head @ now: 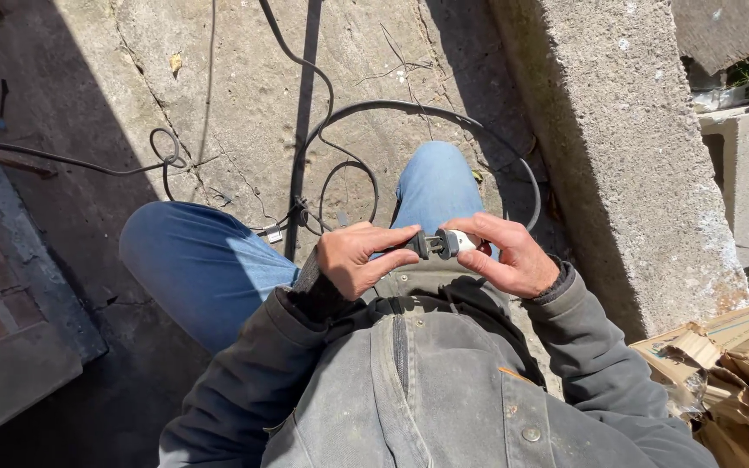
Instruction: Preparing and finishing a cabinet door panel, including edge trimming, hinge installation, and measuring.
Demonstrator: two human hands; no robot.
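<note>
We sit on cracked concrete (244, 95); a block wall (626, 165) rises just beyond our right hand (509, 256). Both it and our left hand (353, 257) pinch a plug (441, 243), cables (340, 156) looping past the fingertips.

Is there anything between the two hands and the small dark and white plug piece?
Nothing visible. The left hand and right hand both pinch the small dark and white plug piece directly.

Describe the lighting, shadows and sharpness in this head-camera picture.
Head view: hard sunlight on the concrete floor, deep shadow at left and lower left; left hand and right hand sunlit and sharp on the small plug; wide-angle lens bends the concrete block.
</note>
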